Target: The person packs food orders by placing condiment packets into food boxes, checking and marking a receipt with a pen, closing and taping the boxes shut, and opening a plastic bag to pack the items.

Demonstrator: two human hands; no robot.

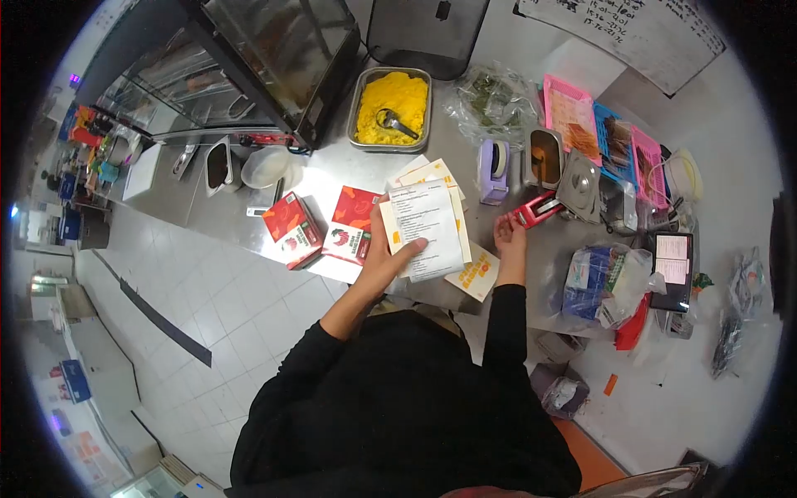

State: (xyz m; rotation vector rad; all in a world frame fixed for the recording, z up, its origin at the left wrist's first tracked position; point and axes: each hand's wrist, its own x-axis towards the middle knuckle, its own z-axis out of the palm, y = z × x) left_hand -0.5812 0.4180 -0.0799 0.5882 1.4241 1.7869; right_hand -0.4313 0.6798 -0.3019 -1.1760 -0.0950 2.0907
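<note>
In my left hand (pixel 390 247) is a printed paper slip (pixel 427 220) laid over a white-and-yellow paper packet, with my thumb pressed across the slip's front. My right hand (pixel 508 236) has its fingers curled at the near end of a red stapler (pixel 537 209) on the steel counter. More yellow-and-white printed packets (pixel 433 172) lie behind the slip, and another packet (pixel 477 274) rests at the counter's front edge. Two red-and-white boxes stand left of my left hand: one box (pixel 352 220) right beside it, the other box (pixel 292 228) farther left.
A steel pan (pixel 390 148) of yellow food with a scoop sits at the back. On the right are a purple tape dispenser (pixel 491 187), a sauce container (pixel 544 158), a steel lid (pixel 579 187), a pink basket (pixel 569 116) and a tablet (pixel 671 270). A glass display cabinet (pixel 274 50) stands back left.
</note>
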